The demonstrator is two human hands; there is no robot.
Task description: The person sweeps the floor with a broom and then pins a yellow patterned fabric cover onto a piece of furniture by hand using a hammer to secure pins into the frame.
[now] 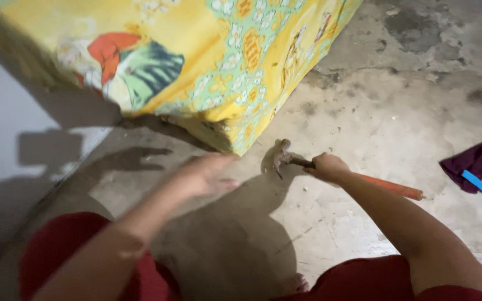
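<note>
No packages, labels, signs or screens, as far as this blurred view shows.

Rt hand (327, 166) — hammer (308, 164) gripped

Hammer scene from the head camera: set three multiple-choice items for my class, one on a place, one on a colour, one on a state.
1. Where does the purple cloth lie?
A. on the floor at the right edge
B. on the mattress
C. on the person's lap

2. What colour is the hammer handle?
A. blue
B. orange-red
C. green

3. How is the right hand?
A. open and flat
B. out of view
C. closed round the hammer near its head

Answers: 1 A, it lies on the concrete at the right edge; 2 B, the handle shows orange-red behind the hand; 3 C, the fingers wrap the shaft.
</note>
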